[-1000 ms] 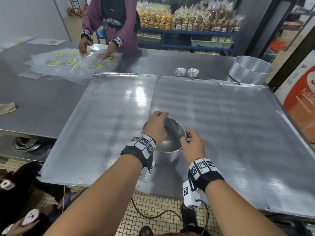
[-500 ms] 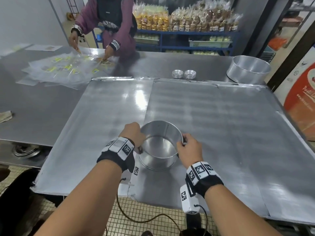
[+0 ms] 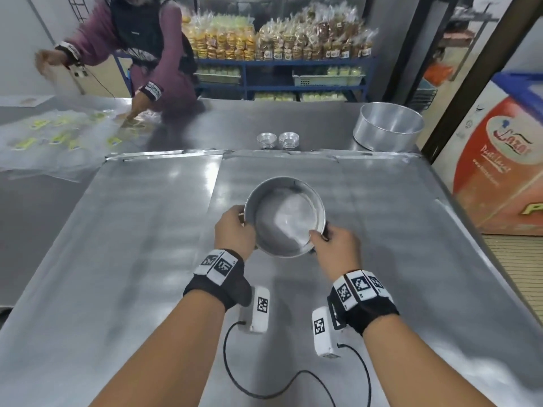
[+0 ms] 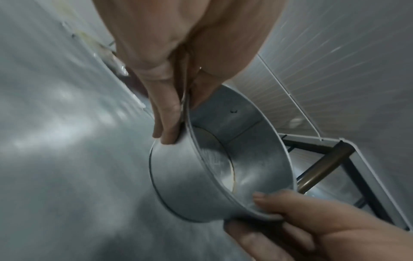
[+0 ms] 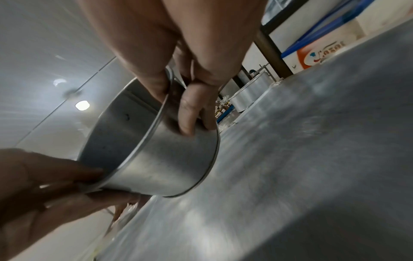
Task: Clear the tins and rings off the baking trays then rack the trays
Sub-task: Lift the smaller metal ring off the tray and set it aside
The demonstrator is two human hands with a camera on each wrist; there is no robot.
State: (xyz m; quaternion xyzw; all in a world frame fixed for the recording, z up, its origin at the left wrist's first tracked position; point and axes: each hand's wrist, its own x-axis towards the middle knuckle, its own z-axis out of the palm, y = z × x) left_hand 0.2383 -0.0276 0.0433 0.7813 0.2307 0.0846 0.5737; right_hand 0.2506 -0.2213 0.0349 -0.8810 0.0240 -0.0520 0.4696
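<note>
A round metal tin (image 3: 286, 218) hangs between the two hands, lifted clear of the baking trays (image 3: 382, 230) beneath them and tilted so its open mouth faces back toward the person; the left hand (image 3: 233, 230) pinches the tin's left rim, thumb inside the wall and fingers (image 4: 166, 121) down the outside, as the left wrist view shows; the right hand (image 3: 336, 245) clamps the near right rim the same way, thumb over the lip and fingers (image 5: 190, 113) curled on the outer wall in the right wrist view; the tin holds nothing but a dull, scuffed base and a small dark mark on the inner wall; the two large flat trays lie side by side under both forearms, the seam between them running away from just left of the left hand; well beyond the fingertips, past the far edge of the trays, two small fluted tins (image 3: 277, 140) sit next to each other on the steel table (image 3: 44, 207); farther to the right of the right hand stands a bigger round pan (image 3: 388, 126), what it contains hidden by its wall; far off to the left of the left hand, another person (image 3: 147, 48) leans over clear plastic bags (image 3: 58, 136) spread on the table.
</note>
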